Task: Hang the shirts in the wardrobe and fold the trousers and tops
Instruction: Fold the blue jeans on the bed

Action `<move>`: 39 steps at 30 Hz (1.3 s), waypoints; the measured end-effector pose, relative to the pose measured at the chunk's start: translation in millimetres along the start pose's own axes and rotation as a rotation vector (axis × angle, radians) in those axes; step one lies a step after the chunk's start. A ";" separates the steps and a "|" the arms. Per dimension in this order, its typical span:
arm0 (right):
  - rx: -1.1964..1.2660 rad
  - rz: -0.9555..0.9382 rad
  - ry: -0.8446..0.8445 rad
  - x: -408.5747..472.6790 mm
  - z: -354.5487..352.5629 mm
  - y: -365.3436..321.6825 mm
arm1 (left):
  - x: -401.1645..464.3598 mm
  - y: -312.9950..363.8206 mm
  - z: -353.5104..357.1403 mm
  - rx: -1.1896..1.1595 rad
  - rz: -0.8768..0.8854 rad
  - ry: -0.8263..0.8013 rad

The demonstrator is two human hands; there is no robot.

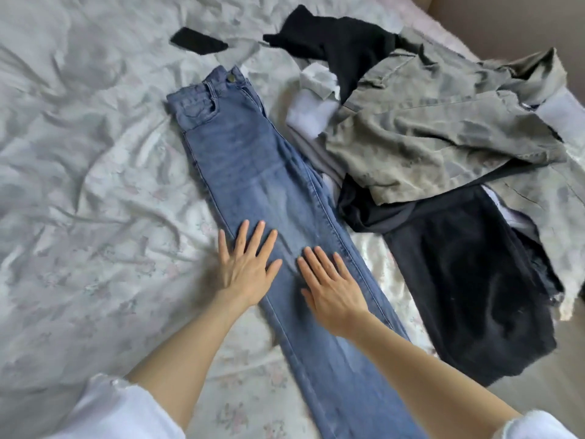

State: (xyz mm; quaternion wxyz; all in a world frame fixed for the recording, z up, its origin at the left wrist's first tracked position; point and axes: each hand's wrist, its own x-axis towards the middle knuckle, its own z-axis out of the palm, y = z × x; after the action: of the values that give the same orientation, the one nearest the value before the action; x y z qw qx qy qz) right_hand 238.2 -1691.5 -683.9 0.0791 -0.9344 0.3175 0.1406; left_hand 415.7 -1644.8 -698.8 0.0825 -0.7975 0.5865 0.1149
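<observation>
White sleeves point(117, 410) sit nearest the camera, bare forearms reaching forward. The left hand point(245, 264) and right hand point(332, 285) lie flat side by side on the blue jeans point(253, 160), fingers straight and spread. The jeans lie lengthwise on the bed point(79, 153), legs stacked, waistband far. Just right of them lies a heap: dark trousers point(459, 280), an olive shirt point(427, 131), a black top point(342, 39).

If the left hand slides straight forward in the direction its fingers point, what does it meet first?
The left hand lies flat on the blue jeans, fingers pointing up the leg. Sliding on, it would probably only cross more denim toward the front pocket and waistband; nothing else lies on that line.
</observation>
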 end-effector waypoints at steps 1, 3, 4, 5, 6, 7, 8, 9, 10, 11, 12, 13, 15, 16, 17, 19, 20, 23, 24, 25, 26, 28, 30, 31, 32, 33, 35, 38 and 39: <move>-0.002 -0.002 0.003 29.8 -5.6 0.6 | 23.2 -16.9 -2.4 -0.009 -0.031 0.016; -0.014 -0.012 0.023 74.7 -14.9 1.8 | 59.0 -44.6 -7.7 -0.002 -0.057 0.034; -0.016 -0.021 0.034 96.7 -18.4 1.3 | 74.3 -57.7 -8.5 0.005 -0.056 0.043; -0.010 -0.018 0.023 119.4 -22.0 0.6 | 89.8 -70.8 -7.9 0.006 -0.065 0.057; -0.012 -0.012 0.029 137.6 -23.3 0.8 | 102.0 -80.7 -7.0 -0.001 -0.086 0.079; -0.020 -0.009 0.039 166.8 -26.9 0.9 | 122.1 -96.3 -4.8 -0.003 -0.116 0.109; -0.034 -0.001 0.065 180.3 -29.1 2.6 | 132.1 -103.0 -5.9 0.001 -0.142 0.129; -0.059 -0.015 0.099 204.0 -33.2 3.6 | 149.9 -115.5 -7.6 0.004 -0.164 0.162; -0.080 -0.025 0.122 219.5 -37.9 4.8 | 161.8 -123.5 -9.9 0.004 -0.184 0.180; -0.097 -0.030 0.148 235.9 -43.9 6.7 | 174.4 -130.6 -11.9 0.002 -0.201 0.193; -0.105 -0.036 0.179 254.4 -48.3 8.3 | 188.5 -140.5 -14.1 -0.011 -0.213 0.196; -0.109 -0.035 0.175 269.4 -53.6 10.4 | 199.0 -148.3 -16.6 -0.032 -0.234 0.198; -0.106 -0.035 0.142 306.3 -63.6 13.7 | 224.5 -170.0 -22.2 -0.143 -0.319 0.200; -0.098 -0.035 0.165 319.0 -64.5 16.1 | 232.6 -177.7 -27.3 -0.231 -0.371 0.194; -0.081 -0.027 0.171 338.3 -68.7 18.9 | 245.3 -188.0 -33.9 -0.311 -0.415 0.186; 0.048 0.013 0.167 376.8 -75.5 22.6 | 269.2 -204.0 -43.2 -0.417 -0.453 0.176; 0.161 0.041 0.146 390.8 -81.8 22.9 | 277.5 -207.3 -48.8 -0.468 -0.444 0.161; 0.497 0.140 0.033 416.7 -95.0 27.6 | 292.9 -204.6 -64.6 -0.799 -0.446 0.194; 0.545 0.157 -0.008 419.7 -94.7 30.1 | 295.7 -201.6 -69.8 -0.973 -0.484 0.259; 0.559 0.161 -0.049 423.0 -95.6 32.1 | 301.1 -200.8 -77.9 -1.158 -0.529 0.336; 0.571 0.158 -0.075 424.6 -95.0 33.7 | 303.9 -200.2 -86.8 -1.325 -0.563 0.380; 0.722 0.151 -0.064 424.0 -99.3 34.4 | 305.9 -199.2 -103.5 -1.510 -0.495 0.340; 1.205 0.212 0.064 420.5 -114.6 38.9 | 295.5 -193.2 -115.6 -1.475 -0.333 0.243; 1.483 0.311 0.136 416.7 -127.8 44.4 | 285.1 -190.4 -120.0 -1.414 -0.259 0.218; 1.707 0.400 0.187 414.2 -141.2 52.6 | 274.9 -187.9 -123.8 -1.366 -0.189 0.215; 1.839 0.432 0.188 410.3 -153.6 61.2 | 263.9 -186.1 -124.8 -1.324 -0.124 0.220; 1.853 0.379 0.089 398.1 -178.2 74.5 | 238.7 -180.2 -127.5 -1.216 0.020 0.247; 1.644 0.212 -0.025 367.3 -203.9 76.1 | 191.8 -168.5 -128.4 -1.160 0.159 0.274; 1.544 0.163 -0.027 353.1 -210.2 74.8 | 174.2 -162.3 -128.2 -1.139 0.188 0.290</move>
State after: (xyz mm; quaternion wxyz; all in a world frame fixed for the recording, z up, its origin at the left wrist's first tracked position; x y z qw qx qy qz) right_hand 504.8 -2001.8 -599.5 0.7011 -0.5864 0.3922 -0.1037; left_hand 631.5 -1790.1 -625.0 -0.4498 -0.6685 0.5059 0.3079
